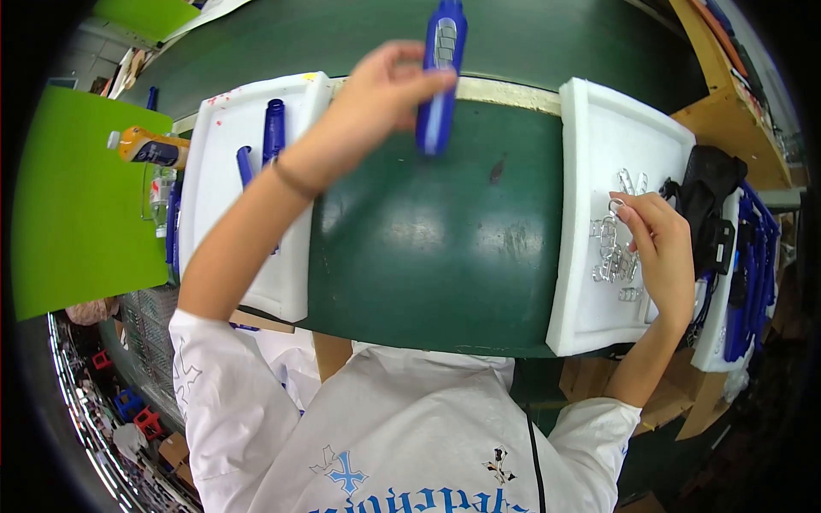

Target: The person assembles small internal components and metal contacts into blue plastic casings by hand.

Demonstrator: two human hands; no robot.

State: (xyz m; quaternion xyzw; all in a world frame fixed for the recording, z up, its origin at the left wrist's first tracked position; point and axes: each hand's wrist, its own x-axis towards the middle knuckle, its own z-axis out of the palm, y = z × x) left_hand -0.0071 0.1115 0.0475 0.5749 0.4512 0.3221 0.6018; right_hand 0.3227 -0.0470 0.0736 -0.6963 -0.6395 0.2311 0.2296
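Observation:
My left hand is raised over the far part of the green table, its fingers closed on a long blue plastic casing. A silver segmented strip shows on the casing's upper half. On the right, my right hand is over a white foam tray. Its thumb and forefinger pinch a small silver ring-like piece. Several similar shiny silver pieces lie in that tray, partly behind my fingers.
A second foam tray at the left holds blue casings, partly hidden by my forearm. Beyond it are an orange bottle and a bright green panel. A black bag and more blue pieces sit at the far right.

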